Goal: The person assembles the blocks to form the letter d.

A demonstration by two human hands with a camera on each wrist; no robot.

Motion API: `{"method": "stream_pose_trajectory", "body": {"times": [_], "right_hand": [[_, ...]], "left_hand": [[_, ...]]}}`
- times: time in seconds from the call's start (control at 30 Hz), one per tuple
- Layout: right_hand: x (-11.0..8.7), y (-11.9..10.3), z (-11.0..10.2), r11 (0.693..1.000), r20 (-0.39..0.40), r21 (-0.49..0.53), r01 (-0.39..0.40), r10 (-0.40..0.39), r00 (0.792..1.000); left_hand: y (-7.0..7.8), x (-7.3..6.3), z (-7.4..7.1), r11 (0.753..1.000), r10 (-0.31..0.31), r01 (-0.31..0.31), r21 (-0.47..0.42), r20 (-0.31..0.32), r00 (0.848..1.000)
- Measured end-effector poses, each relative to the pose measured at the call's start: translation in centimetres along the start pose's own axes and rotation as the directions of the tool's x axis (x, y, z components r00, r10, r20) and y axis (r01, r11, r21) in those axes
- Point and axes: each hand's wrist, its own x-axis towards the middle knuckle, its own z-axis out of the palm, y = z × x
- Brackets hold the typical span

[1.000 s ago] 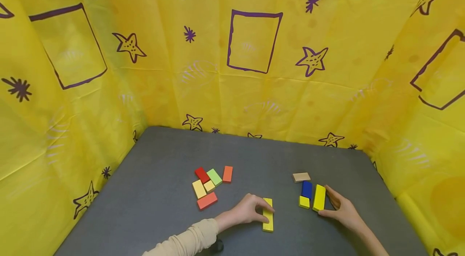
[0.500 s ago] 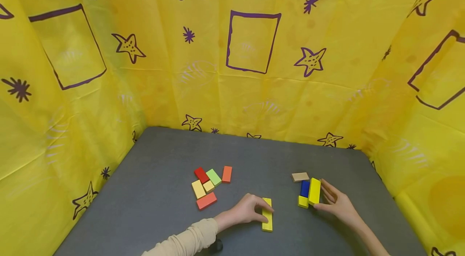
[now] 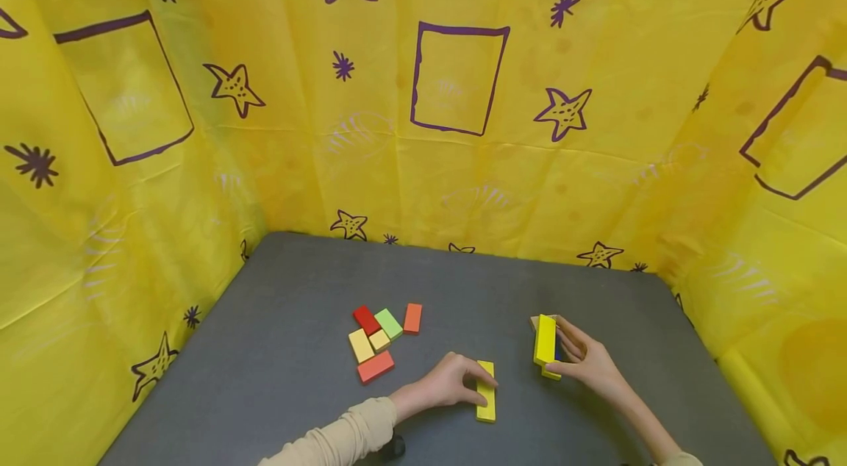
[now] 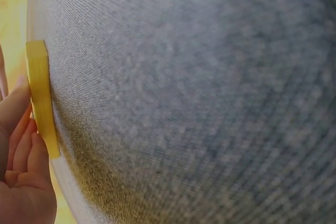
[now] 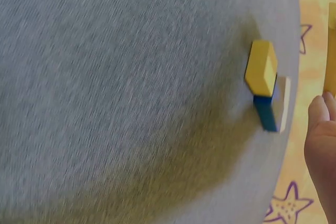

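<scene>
My left hand (image 3: 450,381) grips a long flat yellow block (image 3: 486,413) on the table, fingers toward its far part and thumb near its close end; the left wrist view shows the same yellow block (image 4: 41,87) beside the fingers. My right hand (image 3: 591,364) holds another long yellow block (image 3: 545,339) by its ends, raised off the table. From the head it overlaps a small yellow block (image 3: 552,375), a blue block (image 3: 559,350) and a beige block (image 3: 534,321). In the right wrist view the blue block (image 5: 266,115) stands between the small yellow and beige ones.
Left of my hands lies a cluster: a dark red block (image 3: 366,320), a light green block (image 3: 388,324), two pale yellow blocks (image 3: 360,345) and a coral block (image 3: 376,367). An orange block (image 3: 413,319) lies beside it. Yellow patterned cloth (image 3: 463,179) surrounds the dark grey table (image 3: 298,289).
My right hand has carried its yellow block leftward and up, from beside the blue block to over it, covering most of it. The left hand and its block stay put.
</scene>
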Motion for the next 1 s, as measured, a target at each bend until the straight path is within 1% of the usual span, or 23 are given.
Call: {"method": "stream_pose_trajectory", "body": {"times": [0.17, 0.3, 0.47, 0.6, 0.7, 0.87, 1.0], "right_hand": [[0.8, 0.2, 1.1, 0.999, 0.015, 0.023, 0.034, -0.035, 0.999], [1.3, 0.1, 2.0, 0.998, 0.021, 0.028, 0.057, -0.058, 0.998], [2.0, 0.0, 3.0, 0.998, 0.036, 0.028, 0.052, -0.053, 0.998], [2.7, -0.1, 3.8, 0.999, 0.048, 0.025, 0.043, -0.044, 0.998], [3.3, 0.0, 4.4, 0.999, 0.060, 0.023, 0.049, -0.050, 0.997], [4.3, 0.1, 5.3, 0.998, 0.082, -0.016, 0.069, -0.067, 0.994], [5.0, 0.0, 6.0, 0.997, 0.098, -0.021, 0.069, -0.066, 0.993]], "left_hand": [[-0.2, 0.1, 0.1, 1.000, 0.014, -0.014, 0.012, -0.002, 1.000], [-0.4, 0.3, 0.1, 1.000, 0.011, -0.011, 0.011, 0.008, 1.000], [-0.4, 0.3, 0.1, 1.000, 0.013, -0.013, 0.021, 0.018, 1.000], [-0.3, 0.3, 0.0, 1.000, 0.015, -0.015, 0.012, 0.020, 1.000], [-0.4, 0.3, 0.0, 1.000, 0.015, -0.015, 0.005, 0.018, 1.000], [-0.5, 0.3, 0.1, 0.999, 0.034, -0.035, 0.018, 0.012, 0.999], [-0.5, 0.3, 0.1, 0.999, 0.039, -0.039, 0.020, 0.015, 0.999]]}}
